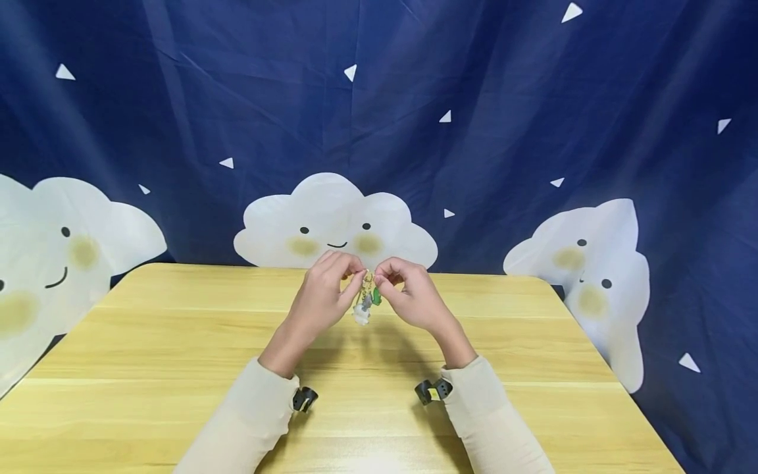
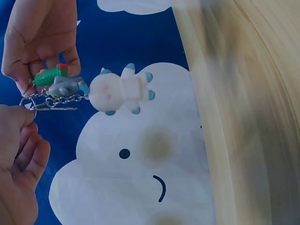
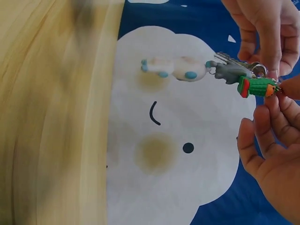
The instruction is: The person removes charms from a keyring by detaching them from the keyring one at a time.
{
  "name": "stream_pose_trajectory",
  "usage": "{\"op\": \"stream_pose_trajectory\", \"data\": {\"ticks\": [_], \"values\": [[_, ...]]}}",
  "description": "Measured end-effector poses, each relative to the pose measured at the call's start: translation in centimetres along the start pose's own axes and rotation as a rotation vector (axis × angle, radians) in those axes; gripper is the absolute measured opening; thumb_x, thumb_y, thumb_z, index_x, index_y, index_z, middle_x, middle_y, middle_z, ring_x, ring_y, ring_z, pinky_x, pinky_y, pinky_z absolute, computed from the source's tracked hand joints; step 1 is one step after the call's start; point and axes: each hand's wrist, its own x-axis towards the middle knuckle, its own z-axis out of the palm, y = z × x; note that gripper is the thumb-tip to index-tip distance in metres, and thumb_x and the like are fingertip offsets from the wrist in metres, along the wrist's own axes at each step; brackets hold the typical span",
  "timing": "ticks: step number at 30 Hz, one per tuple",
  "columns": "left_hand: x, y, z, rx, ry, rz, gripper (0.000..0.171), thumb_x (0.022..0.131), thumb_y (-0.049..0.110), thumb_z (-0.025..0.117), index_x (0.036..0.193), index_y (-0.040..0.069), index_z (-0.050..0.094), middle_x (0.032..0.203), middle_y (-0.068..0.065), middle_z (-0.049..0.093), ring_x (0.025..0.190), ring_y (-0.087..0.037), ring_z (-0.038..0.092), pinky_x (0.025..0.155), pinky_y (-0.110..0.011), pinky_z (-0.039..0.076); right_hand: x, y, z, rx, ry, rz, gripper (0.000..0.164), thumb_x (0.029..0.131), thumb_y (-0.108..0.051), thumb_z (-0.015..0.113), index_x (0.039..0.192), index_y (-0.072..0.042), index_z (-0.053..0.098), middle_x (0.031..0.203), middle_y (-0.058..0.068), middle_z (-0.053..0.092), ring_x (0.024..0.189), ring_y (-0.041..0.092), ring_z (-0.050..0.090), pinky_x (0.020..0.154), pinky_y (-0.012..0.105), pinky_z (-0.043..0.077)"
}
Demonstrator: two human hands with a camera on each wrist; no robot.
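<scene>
**Finding: loss of hold and tangling judged the main hazards**

A shiny round metal ring (image 3: 259,69) is taken as the reference point. It is held in mid-air, over a pale yellow wood-grain table (image 1: 177,368). The ring is pinched from its left by the left hand (image 1: 322,289). On the ring's right, the top end of a green ridged plastic-looking figure (image 3: 253,87) is pinched by the right hand (image 1: 414,299). Below the ring, a smooth grey figure (image 2: 65,87) is hung close beside the green one; lowest of all, a white rounded figure with blue-tipped limbs (image 2: 121,90) is suspended on a silver link chain (image 2: 70,99). Whether the green figure is joined to the ring cannot be told, as the joint is covered by fingertips.

Contact is limited to small metal parts. Should the left pinch be slackened, the hanging figures could be dropped onto the table below the ring. Should the fine fitting be twisted or pulled hard, it could be bent or sprung loose. Tangling could be caused by the crowding beneath the ring, and the chain could be snagged on the narrow metal strip (image 2: 56,109) beside it.
</scene>
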Motion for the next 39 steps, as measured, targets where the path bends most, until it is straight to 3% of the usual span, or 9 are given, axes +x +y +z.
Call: {"op": "stream_pose_trajectory", "data": {"ticks": [8, 15, 18, 21, 26, 29, 31, 36, 39], "values": [[-0.02, -0.4, -0.21, -0.08, -0.115, -0.018, 0.006, 0.1, 0.004, 0.065, 0.096, 0.006, 0.06, 0.092, -0.005, 0.058, 0.088, -0.021, 0.052, 0.076, -0.032, 0.048, -0.05, -0.09, -0.3, 0.018, -0.033, 0.013, 0.009, 0.098, -0.004, 0.061, 0.091, -0.007, 0.066, 0.08, -0.001, 0.063, 0.076, 0.016, 0.06, 0.074, 0.033, 0.054], [-0.16, -0.93, -0.16, -0.071, -0.124, 0.082, 0.01, 0.096, 0.0, 0.067, 0.094, 0.007, 0.059, 0.092, -0.004, 0.064, 0.09, -0.02, 0.055, 0.079, -0.032, 0.049, -0.13, -0.05, -0.31, 0.058, -0.08, 0.043, 0.011, 0.1, -0.005, 0.06, 0.091, -0.007, 0.065, 0.078, -0.001, 0.061, 0.074, 0.017, 0.059, 0.071, 0.036, 0.052], [-0.27, -0.91, -0.17, -0.067, -0.122, 0.075, 0.01, 0.094, 0.0, 0.069, 0.094, 0.007, 0.062, 0.093, -0.004, 0.067, 0.089, -0.02, 0.057, 0.077, -0.031, 0.051, -0.12, -0.05, -0.35, 0.068, -0.074, 0.066, 0.011, 0.101, -0.004, 0.059, 0.092, -0.006, 0.066, 0.079, 0.001, 0.062, 0.074, 0.017, 0.059, 0.071, 0.036, 0.051], [-0.25, -0.65, -0.2, -0.134, -0.111, -0.044, 0.005, 0.095, 0.005, 0.071, 0.097, 0.007, 0.067, 0.092, -0.003, 0.07, 0.087, -0.017, 0.062, 0.076, -0.031, 0.054, -0.09, 0.03, -0.49, 0.088, -0.04, 0.09, 0.011, 0.1, -0.003, 0.059, 0.092, -0.004, 0.067, 0.08, 0.005, 0.064, 0.075, 0.019, 0.059, 0.07, 0.032, 0.05], [-0.19, -0.27, -0.14, -0.349, -0.106, -0.357, 0.005, 0.098, 0.014, 0.071, 0.1, 0.01, 0.072, 0.091, 0.001, 0.073, 0.084, -0.013, 0.069, 0.08, -0.033, 0.058, -0.01, -0.03, -0.73, 0.12, -0.004, 0.098, 0.011, 0.1, -0.004, 0.06, 0.092, -0.003, 0.067, 0.081, 0.008, 0.064, 0.075, 0.021, 0.058, 0.069, 0.03, 0.048], [-0.24, -0.31, -0.1, -0.385, -0.097, -0.402, 0.004, 0.098, 0.015, 0.07, 0.099, 0.011, 0.072, 0.091, 0.003, 0.074, 0.083, -0.013, 0.069, 0.08, -0.032, 0.058, 0.04, -0.13, -0.78, 0.122, -0.005, 0.089, 0.01, 0.101, -0.004, 0.061, 0.093, -0.003, 0.068, 0.081, 0.008, 0.064, 0.075, 0.02, 0.057, 0.069, 0.03, 0.048], [-0.25, -0.43, -0.14, -0.346, -0.081, -0.329, 0.004, 0.098, 0.013, 0.07, 0.099, 0.01, 0.072, 0.091, 0.002, 0.074, 0.083, -0.013, 0.069, 0.079, -0.032, 0.058, 0.04, -0.18, -0.77, 0.125, -0.004, 0.085, 0.01, 0.1, -0.003, 0.062, 0.094, -0.002, 0.069, 0.081, 0.01, 0.065, 0.075, 0.021, 0.057, 0.069, 0.03, 0.048], [-0.12, -0.49, -0.59, -0.121, -0.051, 0.007, 0.005, 0.095, 0.003, 0.071, 0.099, 0.005, 0.073, 0.097, -0.004, 0.073, 0.092, -0.019, 0.067, 0.081, -0.032, 0.057, 0.02, -0.13, -0.67, 0.115, 0.004, 0.082, 0.007, 0.099, -0.001, 0.064, 0.097, 0.001, 0.07, 0.079, 0.011, 0.065, 0.074, 0.024, 0.056, 0.068, 0.03, 0.047], [-0.03, -0.33, -0.83, 0.04, -0.065, 0.173, 0.01, 0.093, -0.003, 0.07, 0.101, 0.002, 0.072, 0.099, -0.007, 0.072, 0.094, -0.023, 0.065, 0.083, -0.032, 0.057, 0.01, -0.03, -0.65, 0.092, 0.008, 0.081, 0.007, 0.099, 0.0, 0.064, 0.098, 0.003, 0.071, 0.079, 0.009, 0.065, 0.074, 0.025, 0.056, 0.068, 0.03, 0.048]]}}
